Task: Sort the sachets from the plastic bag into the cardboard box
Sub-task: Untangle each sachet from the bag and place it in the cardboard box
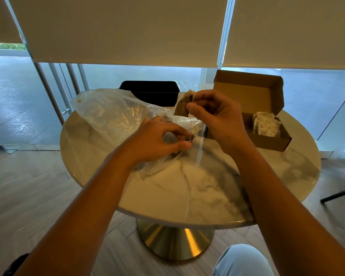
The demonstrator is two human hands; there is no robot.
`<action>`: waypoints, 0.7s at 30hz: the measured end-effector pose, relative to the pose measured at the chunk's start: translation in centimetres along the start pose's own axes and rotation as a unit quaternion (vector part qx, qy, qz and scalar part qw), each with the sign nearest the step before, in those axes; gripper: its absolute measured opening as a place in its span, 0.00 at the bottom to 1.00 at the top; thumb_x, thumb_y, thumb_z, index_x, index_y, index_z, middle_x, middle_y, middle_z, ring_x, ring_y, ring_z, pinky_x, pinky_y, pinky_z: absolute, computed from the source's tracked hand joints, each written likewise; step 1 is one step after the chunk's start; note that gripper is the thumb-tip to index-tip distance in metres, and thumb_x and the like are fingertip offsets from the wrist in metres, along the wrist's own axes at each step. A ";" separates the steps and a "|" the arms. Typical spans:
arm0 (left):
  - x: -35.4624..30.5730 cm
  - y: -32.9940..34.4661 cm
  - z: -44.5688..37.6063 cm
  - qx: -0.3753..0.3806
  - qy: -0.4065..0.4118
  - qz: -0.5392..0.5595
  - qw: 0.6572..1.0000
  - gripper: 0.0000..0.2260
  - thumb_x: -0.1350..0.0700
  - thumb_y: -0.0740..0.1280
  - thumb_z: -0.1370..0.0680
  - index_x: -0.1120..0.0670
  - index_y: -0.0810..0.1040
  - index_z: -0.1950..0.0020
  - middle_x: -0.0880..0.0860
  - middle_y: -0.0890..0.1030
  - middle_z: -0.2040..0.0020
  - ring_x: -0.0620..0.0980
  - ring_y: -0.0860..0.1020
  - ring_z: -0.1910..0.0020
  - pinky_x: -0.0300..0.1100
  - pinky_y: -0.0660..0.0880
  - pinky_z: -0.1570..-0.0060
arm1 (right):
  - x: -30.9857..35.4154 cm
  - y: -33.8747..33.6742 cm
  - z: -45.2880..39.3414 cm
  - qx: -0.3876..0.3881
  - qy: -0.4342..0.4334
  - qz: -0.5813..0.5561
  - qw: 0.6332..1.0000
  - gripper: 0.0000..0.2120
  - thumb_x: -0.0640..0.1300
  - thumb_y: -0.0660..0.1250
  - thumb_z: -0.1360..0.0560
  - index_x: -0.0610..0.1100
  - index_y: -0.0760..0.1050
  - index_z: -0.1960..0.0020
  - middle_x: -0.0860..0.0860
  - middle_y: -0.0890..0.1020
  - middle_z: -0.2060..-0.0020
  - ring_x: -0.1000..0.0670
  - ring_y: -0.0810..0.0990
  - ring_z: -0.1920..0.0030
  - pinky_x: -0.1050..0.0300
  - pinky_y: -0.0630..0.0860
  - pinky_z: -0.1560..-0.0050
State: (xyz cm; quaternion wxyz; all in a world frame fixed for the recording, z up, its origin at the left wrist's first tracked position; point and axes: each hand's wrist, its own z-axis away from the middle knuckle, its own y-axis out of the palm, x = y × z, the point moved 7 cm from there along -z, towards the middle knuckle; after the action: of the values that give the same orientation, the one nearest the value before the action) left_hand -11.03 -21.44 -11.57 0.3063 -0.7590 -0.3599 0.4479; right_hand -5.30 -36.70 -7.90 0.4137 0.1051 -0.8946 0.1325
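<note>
A crumpled clear plastic bag (112,114) lies on the left half of the round marble table (187,188). My right hand (213,114) holds a brown tea sachet (182,105) raised above the bag, its thin string hanging down. My left hand (159,138) pinches something small at the string's lower end, over the bag; I cannot tell what it is. The open cardboard box (267,108) stands at the right, lid up, with several pale sachets (266,124) inside.
A black rectangular container (151,91) sits at the table's far edge behind the bag. Window blinds and glass panels stand beyond. A dark chair leg (339,194) juts in at the right. My knee (241,259) shows below the table.
</note>
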 end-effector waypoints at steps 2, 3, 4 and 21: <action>-0.1 0.2 -0.1 0.009 0.006 -0.018 1.000 0.18 0.34 0.67 0.28 0.39 0.82 0.42 0.28 0.71 0.52 0.40 0.68 0.44 0.50 0.69 0.36 | 0.1 0.1 0.0 0.003 -0.005 -0.001 1.000 0.11 0.38 0.74 0.23 0.45 0.80 0.42 0.49 0.86 0.49 0.50 0.86 0.47 0.58 0.82 0.44; 0.0 0.3 -0.2 0.011 0.008 -0.018 1.000 0.17 0.33 0.67 0.28 0.38 0.81 0.43 0.30 0.73 0.52 0.40 0.69 0.43 0.51 0.70 0.35 | 0.1 0.1 0.0 0.003 -0.007 -0.004 1.000 0.11 0.38 0.74 0.23 0.45 0.80 0.42 0.49 0.86 0.49 0.50 0.87 0.47 0.57 0.82 0.44; 0.2 0.3 -0.2 0.009 0.008 -0.015 1.000 0.16 0.33 0.68 0.28 0.37 0.81 0.44 0.31 0.75 0.52 0.41 0.70 0.42 0.52 0.70 0.36 | 0.2 0.1 0.0 0.004 -0.007 -0.007 1.000 0.11 0.38 0.74 0.23 0.45 0.80 0.42 0.48 0.86 0.49 0.49 0.87 0.47 0.56 0.83 0.43; -0.2 -2.7 0.3 -0.164 0.052 0.031 0.985 0.12 0.47 0.68 0.21 0.51 0.83 0.42 0.49 0.84 0.47 0.45 0.80 0.49 0.28 0.74 0.50 | -2.0 -0.9 -0.5 -0.034 0.042 0.037 0.998 0.11 0.41 0.74 0.23 0.44 0.81 0.41 0.48 0.86 0.47 0.49 0.86 0.46 0.48 0.83 0.42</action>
State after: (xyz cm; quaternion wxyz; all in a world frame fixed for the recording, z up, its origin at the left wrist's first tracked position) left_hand -12.11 -20.09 -9.48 0.1814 -0.8320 -0.3885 0.3520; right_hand -3.41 -37.26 -9.02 0.4493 0.0521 -0.8836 0.1214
